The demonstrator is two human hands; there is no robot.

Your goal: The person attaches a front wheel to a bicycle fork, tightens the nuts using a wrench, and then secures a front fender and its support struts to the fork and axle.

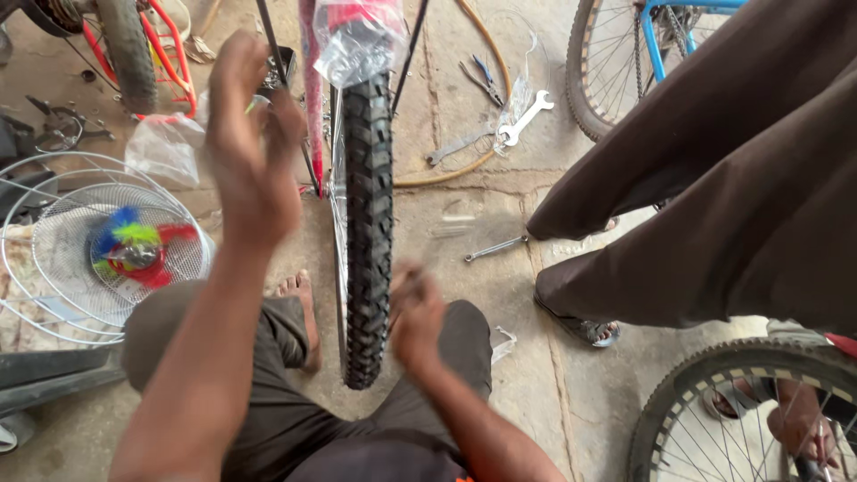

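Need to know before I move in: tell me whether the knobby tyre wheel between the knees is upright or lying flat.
Upright. The wheel stands on its tread on the concrete floor, between the person's knees.

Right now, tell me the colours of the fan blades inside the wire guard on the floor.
Blue, green and red fan blades, seen in the head view.

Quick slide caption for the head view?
Squatting person's left hand raised and right hand beside a knobby bicycle tyre.
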